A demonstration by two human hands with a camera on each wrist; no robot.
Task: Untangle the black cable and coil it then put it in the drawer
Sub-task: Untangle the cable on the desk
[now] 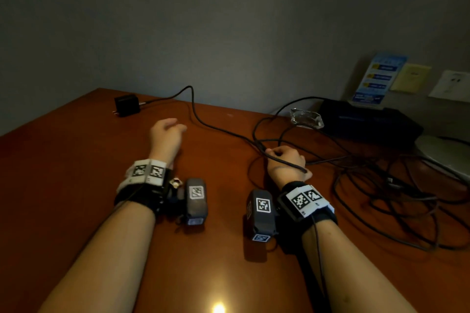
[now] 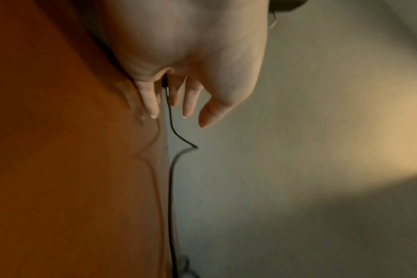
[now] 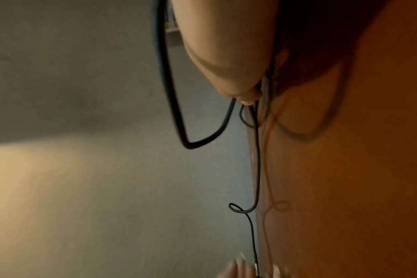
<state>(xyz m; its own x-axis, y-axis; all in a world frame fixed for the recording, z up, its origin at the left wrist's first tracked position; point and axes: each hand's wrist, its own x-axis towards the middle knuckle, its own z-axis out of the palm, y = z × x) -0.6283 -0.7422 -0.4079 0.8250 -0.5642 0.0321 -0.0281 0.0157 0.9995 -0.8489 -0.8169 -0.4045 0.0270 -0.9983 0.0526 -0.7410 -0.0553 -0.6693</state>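
A long black cable [image 1: 218,129] runs from a black plug adapter [image 1: 126,105] at the table's back left, across the brown table [image 1: 76,160], into a loose tangle [image 1: 396,201] at the right. My right hand [image 1: 278,154] grips the cable near the table's middle, and one strand lies over the back of that hand. In the right wrist view the curled hand [image 3: 226,65] shows the cable [image 3: 257,159] leaving it in a loop. My left hand [image 1: 175,127] hovers with relaxed fingers and holds nothing; the fingers [image 2: 191,101] hang loose, apart from the cable [image 2: 170,169] beyond. No drawer is in view.
A dark flat box [image 1: 368,119] stands at the back right by the wall, with a clear glass dish [image 1: 306,117] beside it. Leaflets [image 1: 379,79] lean on the wall. A pale round base [image 1: 445,152] sits at the far right.
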